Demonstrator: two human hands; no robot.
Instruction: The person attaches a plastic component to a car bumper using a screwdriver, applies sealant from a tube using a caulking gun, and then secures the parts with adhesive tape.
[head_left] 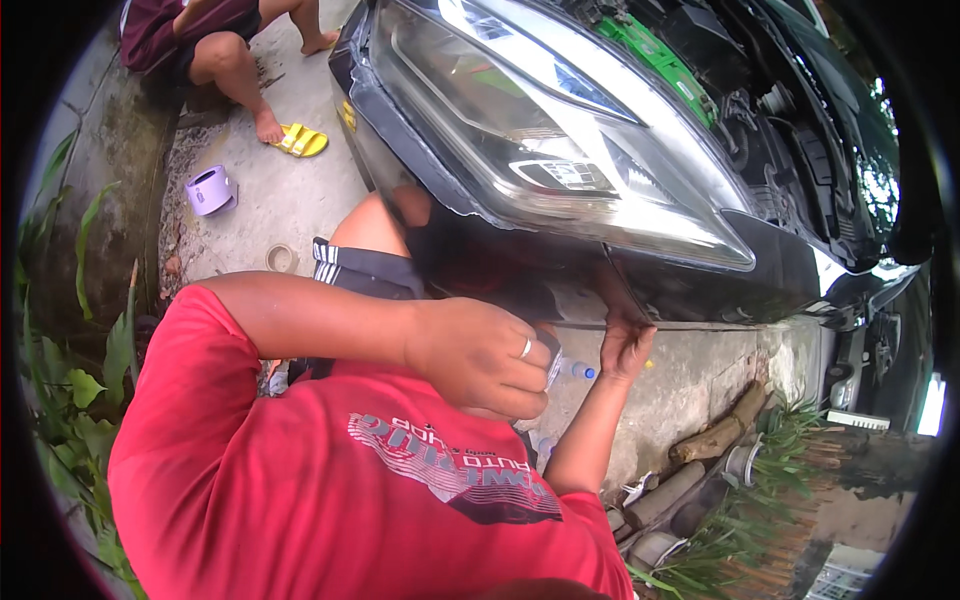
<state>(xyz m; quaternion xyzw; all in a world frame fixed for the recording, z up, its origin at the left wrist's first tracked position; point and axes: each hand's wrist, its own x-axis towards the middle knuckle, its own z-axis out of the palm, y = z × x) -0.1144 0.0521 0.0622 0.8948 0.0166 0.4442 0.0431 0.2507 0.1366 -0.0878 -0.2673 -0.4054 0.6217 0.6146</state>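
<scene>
A dark car bumper point(720, 287) hangs below a large clear headlight point(560, 120) in front of me. My left hand point(480, 357), with a ring on one finger, is closed in front of my red shirt. A small dark and grey thing point(553, 358) shows at its far side, partly hidden by the fingers; I cannot make out what it is. Palm toward me, my right hand point(626, 347) reaches up to the bumper's lower edge and grips it, with some fingertips hidden against it. Beyond my left hand lies a bottle with a blue cap point(583, 371).
The car's engine bay point(740, 110) is exposed at the upper right. Another person's bare leg point(232, 70) and a yellow sandal point(301, 140) are at the upper left. A purple container point(211, 190) and a tape roll point(282, 258) rest on the concrete. Logs point(720, 425) lie at the right.
</scene>
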